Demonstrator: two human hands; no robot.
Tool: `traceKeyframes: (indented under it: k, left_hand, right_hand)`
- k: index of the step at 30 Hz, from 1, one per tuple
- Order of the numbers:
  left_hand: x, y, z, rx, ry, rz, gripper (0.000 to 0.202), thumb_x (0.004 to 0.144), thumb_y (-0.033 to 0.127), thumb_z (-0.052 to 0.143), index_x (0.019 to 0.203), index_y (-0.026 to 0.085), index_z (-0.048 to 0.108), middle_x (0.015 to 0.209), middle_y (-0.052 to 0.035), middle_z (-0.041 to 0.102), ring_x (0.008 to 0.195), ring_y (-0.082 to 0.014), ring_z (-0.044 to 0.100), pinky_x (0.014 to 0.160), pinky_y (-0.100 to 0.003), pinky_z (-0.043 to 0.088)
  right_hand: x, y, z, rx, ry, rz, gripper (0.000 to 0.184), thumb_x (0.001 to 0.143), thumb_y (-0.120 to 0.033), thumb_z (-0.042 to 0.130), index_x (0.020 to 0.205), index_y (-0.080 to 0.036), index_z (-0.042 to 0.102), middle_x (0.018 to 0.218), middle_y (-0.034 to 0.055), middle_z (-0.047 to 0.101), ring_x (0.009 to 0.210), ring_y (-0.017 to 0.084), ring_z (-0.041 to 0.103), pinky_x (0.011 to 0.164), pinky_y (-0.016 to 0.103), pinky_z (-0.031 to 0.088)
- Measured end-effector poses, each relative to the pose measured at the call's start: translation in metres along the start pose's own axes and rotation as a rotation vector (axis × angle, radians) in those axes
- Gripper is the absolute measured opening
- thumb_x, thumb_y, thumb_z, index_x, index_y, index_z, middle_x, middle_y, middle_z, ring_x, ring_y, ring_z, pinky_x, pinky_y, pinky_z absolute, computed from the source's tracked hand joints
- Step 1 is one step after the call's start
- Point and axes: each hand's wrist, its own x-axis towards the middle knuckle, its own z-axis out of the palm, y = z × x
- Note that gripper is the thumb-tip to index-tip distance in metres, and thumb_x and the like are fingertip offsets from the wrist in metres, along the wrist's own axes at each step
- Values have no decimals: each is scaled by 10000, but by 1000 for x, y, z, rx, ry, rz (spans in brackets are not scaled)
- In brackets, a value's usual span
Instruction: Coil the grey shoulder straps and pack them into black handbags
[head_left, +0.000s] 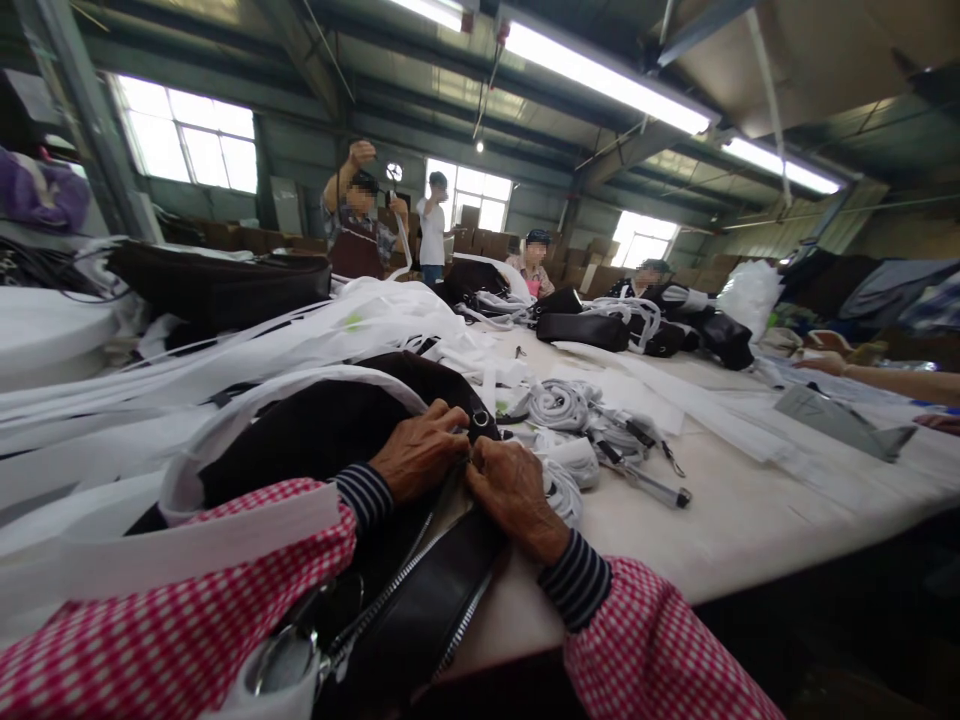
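A black bag with a silver zipper lies on the white table right in front of me. My left hand is closed on the bag's top edge beside a metal ring. My right hand is closed too, pinching the bag at the zipper end, touching my left hand. Both wrists show striped cuffs and red checked sleeves. Coiled white straps with metal clips lie just beyond my hands.
White straps and wrapping pile up at the left. More black bags lie farther down the table. Several people work at the far end. Another person's arm rests on the table at the right.
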Motion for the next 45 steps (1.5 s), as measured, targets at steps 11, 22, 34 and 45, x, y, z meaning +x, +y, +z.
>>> traceKeyframes:
  k: [11,22,34,45]
  left_hand:
    - [8,-10,-5,45,-52,111,157,1017,227,575,997,243,730,1215,-28,637,1061,-212,527,804,-300,469]
    - [8,-11,0,136,-76,226,110,1032,167,493,1051,174,601,1171,-96,608,1020,-242,499,834,-363,452]
    - [10,-13,10,177,-75,214,94,1021,165,492,1040,162,583,1163,-109,605,1014,-256,512,805,-394,451]
    - [6,-9,1,48,-24,98,93,956,114,482,942,179,548,1066,-103,628,980,-245,561,909,-402,508]
  right_hand:
    - [10,10,-10,98,-92,-32,121,919,-259,611,924,-191,712,918,46,741,845,196,655,660,301,298]
    - [19,15,-26,173,-163,-153,120,857,-229,651,760,-167,683,747,15,650,710,158,567,608,275,273]
    - [20,19,-25,292,-156,-156,190,798,-196,684,634,-155,598,617,-19,518,614,126,460,571,270,228]
    - [24,25,-25,467,-158,-117,194,823,-183,681,1012,-165,722,729,-16,632,689,142,559,622,238,328]
